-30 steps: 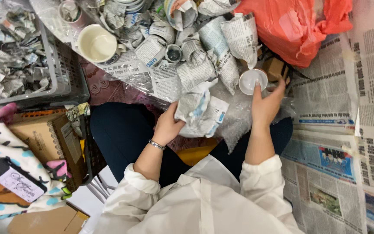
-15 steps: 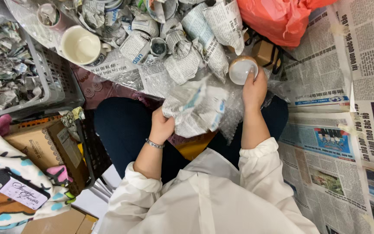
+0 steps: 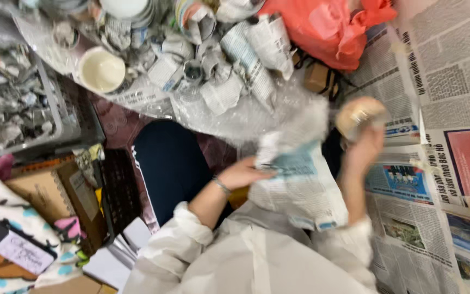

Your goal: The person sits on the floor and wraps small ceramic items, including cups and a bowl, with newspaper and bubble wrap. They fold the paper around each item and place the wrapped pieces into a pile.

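Newspaper sheet [image 3: 300, 185], crumpled and partly pulled open, hangs over the lap of a person seated on the floor, its near edge pinched by the left hand [image 3: 246, 173], whose fingers close on the paper with the forearm reaching across from a rolled white sleeve. To the right, the right hand [image 3: 363, 149] is raised at the wrist, its fingers curled up around a small round cup [image 3: 359, 115], gripping it from below; motion blur softens both hand and cup, so whether any wrapping clings to it cannot be told. A clear sheet of bubble wrap [image 3: 257, 117] lies just beyond the knees, and past it, toward the far edge of the floor space, sits a heap of paper-wrapped pieces [image 3: 229, 60] beside an open white bowl [image 3: 101, 71]. Flat newspapers [image 3: 436, 76] cover the floor along the right edge, an orange plastic bag [image 3: 327, 27] rests at the far right corner, and a grey basket [image 3: 55, 117] of crumpled paper stands at the left. The cup looks lightly held and in quick motion: a loose grip could let it slip onto the floor, and the dragging sheet could snag on the wrapped pieces.
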